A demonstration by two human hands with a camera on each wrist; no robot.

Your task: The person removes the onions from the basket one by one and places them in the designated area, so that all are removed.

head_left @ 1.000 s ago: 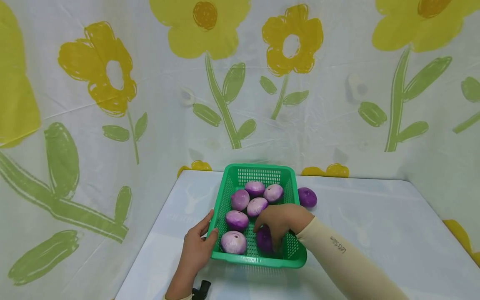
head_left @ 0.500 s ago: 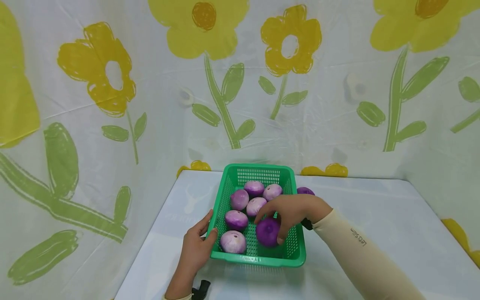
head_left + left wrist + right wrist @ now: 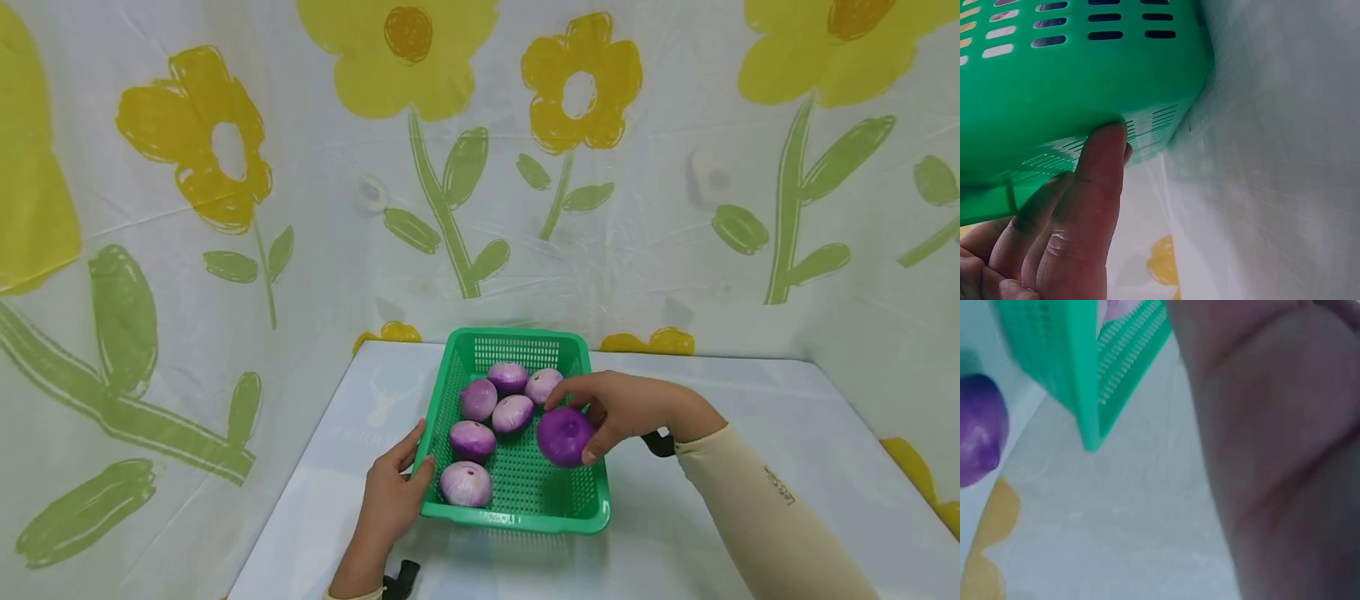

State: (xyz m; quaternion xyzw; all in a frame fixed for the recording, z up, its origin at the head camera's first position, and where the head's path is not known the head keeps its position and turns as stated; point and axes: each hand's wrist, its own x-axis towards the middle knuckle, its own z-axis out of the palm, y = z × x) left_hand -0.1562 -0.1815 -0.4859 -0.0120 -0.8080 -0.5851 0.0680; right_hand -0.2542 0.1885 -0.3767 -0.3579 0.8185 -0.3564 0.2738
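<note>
A green plastic basket (image 3: pixel 525 523) with slotted walls stands on the table, and several purple onions (image 3: pixel 472 440) lie in it. At its left side my left hand (image 3: pixel 393 492) holds the basket, thumb by the rim and fingers against the outer wall; the left wrist view shows a finger (image 3: pixel 1100 162) touching that wall. Over the basket's right part, my right hand (image 3: pixel 618 408) pinches a darker purple onion (image 3: pixel 564 437) between fingers and thumb, above the basket floor. That onion is out of sight in the right wrist view, where the hand (image 3: pixel 1279 425) looms blurred.
Another dark purple onion (image 3: pixel 982 431) lies on the table just outside the basket's right side; my right hand hides it in the head view. A pale table (image 3: pixel 750 467) surrounds the basket. A flower-printed curtain (image 3: pixel 660 250) closes off the back and sides.
My right hand has lifted the dark purple onion from the basket floor and carried it up and right toward the right rim. The left hand and the basket stay in place.
</note>
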